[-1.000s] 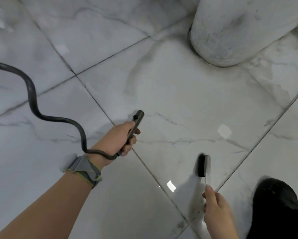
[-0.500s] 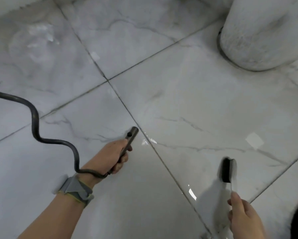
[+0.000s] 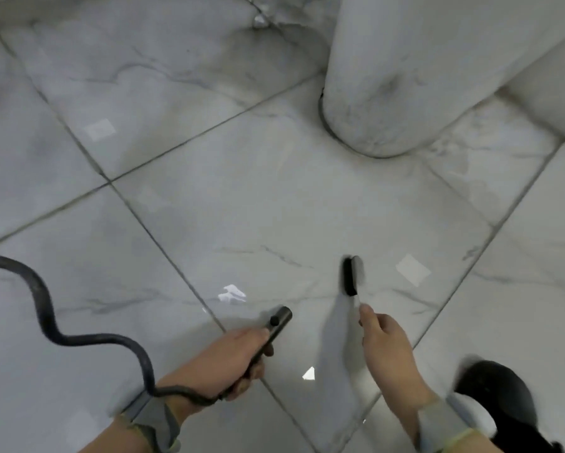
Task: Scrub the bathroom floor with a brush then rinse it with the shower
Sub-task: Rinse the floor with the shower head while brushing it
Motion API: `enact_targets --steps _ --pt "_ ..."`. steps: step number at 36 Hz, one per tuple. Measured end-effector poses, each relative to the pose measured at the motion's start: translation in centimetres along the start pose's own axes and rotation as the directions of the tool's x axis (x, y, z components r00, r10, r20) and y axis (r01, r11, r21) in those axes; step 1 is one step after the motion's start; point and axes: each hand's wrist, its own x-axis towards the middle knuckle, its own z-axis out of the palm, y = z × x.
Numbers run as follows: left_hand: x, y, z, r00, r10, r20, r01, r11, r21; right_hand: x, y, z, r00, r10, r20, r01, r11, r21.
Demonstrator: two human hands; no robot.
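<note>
My left hand [image 3: 233, 361] grips a dark metal shower sprayer [image 3: 274, 326] whose nozzle points up and to the right over the floor. Its dark hose [image 3: 46, 308] snakes away to the left edge. My right hand [image 3: 387, 346] holds the pale handle of a scrub brush [image 3: 351, 276]. The brush has black bristles, stands on edge and points away from me just above the white marble floor tiles [image 3: 274, 204]. No water stream is visible from the nozzle.
A white ceramic pedestal base [image 3: 388, 93] stands on the floor at the upper right, with grime around its foot. A dark shoe [image 3: 500, 397] is at the lower right. Grey grout lines cross the glossy tiles, which show light reflections.
Both hands have come closer together near the middle of the view. The view has shifted, so the pedestal looks larger and the right wrist and the shoe are back in sight.
</note>
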Motion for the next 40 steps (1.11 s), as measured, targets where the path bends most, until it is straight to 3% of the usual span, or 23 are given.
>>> enact_targets --steps 4,10,15,18,22,30,33,36,38,40 --pt "2.9 2.5 2.3 0.999 0.028 0.016 -0.028 1.000 -0.002 4.4 -1.0 -3.3 0.999 0.038 -0.016 -0.039 0.999 -0.035" --pt "6.3 7.1 2.9 0.998 0.052 -0.035 -0.052 0.999 0.010 8.2 -5.7 -13.8 0.995 -0.059 0.074 0.085 0.903 -0.421" --pt "7.0 11.6 4.4 0.999 0.002 -0.042 0.001 0.997 0.074 8.7 -8.1 -23.2 0.996 -0.070 0.060 0.089 0.907 -0.412" --pt "5.7 13.8 5.0 0.999 -0.020 -0.031 0.022 0.996 0.087 7.8 -7.7 -25.5 0.996 -0.043 0.076 0.068 0.927 -0.369" --pt "4.2 18.0 5.7 0.999 -0.023 -0.033 0.025 0.997 0.075 7.4 -5.5 -23.7 0.990 -0.070 0.122 0.109 0.931 -0.348" --pt "5.0 23.1 6.5 0.999 0.008 -0.040 -0.006 0.999 0.044 10.5 -1.0 -11.9 0.930 -0.220 0.294 0.338 0.827 -0.450" --pt "5.8 24.1 8.2 1.000 0.001 -0.013 -0.001 1.000 0.006 12.2 -0.8 -12.4 0.855 -0.324 0.405 0.513 0.650 -0.561" --pt "6.6 26.0 10.3 1.000 0.002 0.011 -0.002 0.999 -0.044 15.6 -1.3 -15.0 0.826 -0.368 0.428 0.564 0.522 -0.640" --pt "7.2 27.5 11.7 0.999 0.020 0.026 -0.018 0.997 -0.076 19.1 -1.4 -17.3 0.835 -0.409 0.367 0.541 0.494 -0.681" --pt "7.4 28.7 12.6 0.998 0.046 0.039 -0.041 0.993 -0.113 22.8 -1.6 -19.4 0.873 -0.403 0.275 0.469 0.538 -0.701"
